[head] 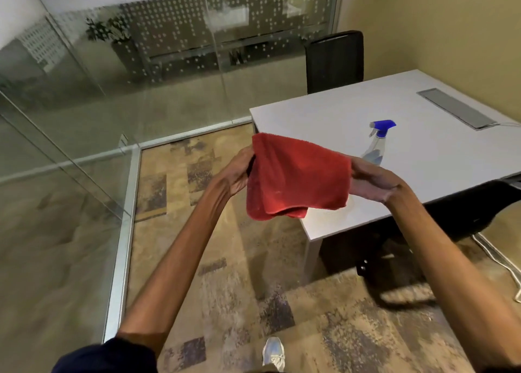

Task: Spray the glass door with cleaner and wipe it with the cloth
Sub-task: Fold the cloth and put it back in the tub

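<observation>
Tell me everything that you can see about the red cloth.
The red cloth looks like soft microfibre with a fine nap, and it seems dry. It is folded over loosely, so doubled edges hang at its lower left corner. The left hand pinches its left edge and the right hand holds its right edge, so it is stretched between them in the air. It hangs above the near corner of the white table, in front of the spray bottle, without touching either.

We note soft, warm indoor light, moderately bright. Glass wall (118, 71) carries hazy reflections. Dark shadow sits under the bench (423, 152). Motion blur smears the floor (239, 274); wide-angle bending shows at the edges.
</observation>
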A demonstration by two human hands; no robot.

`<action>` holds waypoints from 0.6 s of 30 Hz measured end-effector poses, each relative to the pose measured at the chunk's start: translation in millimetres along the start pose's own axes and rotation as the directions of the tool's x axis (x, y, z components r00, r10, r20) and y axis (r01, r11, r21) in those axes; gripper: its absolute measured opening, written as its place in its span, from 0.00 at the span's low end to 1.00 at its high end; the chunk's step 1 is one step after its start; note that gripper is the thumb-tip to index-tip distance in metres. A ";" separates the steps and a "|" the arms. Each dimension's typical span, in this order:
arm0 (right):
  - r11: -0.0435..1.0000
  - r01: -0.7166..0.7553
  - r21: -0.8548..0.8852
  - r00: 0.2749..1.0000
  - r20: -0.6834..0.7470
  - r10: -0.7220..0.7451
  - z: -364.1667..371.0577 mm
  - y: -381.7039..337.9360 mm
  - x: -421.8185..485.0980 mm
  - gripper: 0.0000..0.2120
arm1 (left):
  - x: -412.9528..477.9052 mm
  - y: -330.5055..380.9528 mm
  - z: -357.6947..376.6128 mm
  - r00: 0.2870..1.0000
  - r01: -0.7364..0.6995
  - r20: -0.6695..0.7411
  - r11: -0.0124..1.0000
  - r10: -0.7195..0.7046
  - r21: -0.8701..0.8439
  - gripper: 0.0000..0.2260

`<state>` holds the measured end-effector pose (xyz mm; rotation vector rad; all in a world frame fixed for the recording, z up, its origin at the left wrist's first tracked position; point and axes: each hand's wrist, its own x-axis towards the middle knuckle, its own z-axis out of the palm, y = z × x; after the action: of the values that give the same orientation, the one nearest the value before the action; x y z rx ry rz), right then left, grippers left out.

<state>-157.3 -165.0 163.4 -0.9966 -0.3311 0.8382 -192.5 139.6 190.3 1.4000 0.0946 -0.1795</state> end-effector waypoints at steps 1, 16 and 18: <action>0.997 -0.009 0.073 1.000 -0.012 0.010 1.9 0.4 4.1 0.17 | 1.8 0.9 -0.5 1.000 0.011 0.006 1.000 -0.011 -0.019 0.10; 0.997 -0.081 -0.019 0.950 -0.305 0.072 1.6 4.9 53.4 0.28 | 64.8 49.8 -8.5 0.816 -0.380 0.569 0.836 0.102 0.396 0.12; 0.994 -0.012 0.113 0.935 -0.351 0.051 -2.0 2.1 59.1 0.21 | 71.9 49.5 -12.8 0.807 -0.449 0.576 0.767 0.128 0.458 0.12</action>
<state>-118.5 -121.3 153.6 -1.0305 0.0395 0.6812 -112.3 155.1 223.9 1.9063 -0.6985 -0.3290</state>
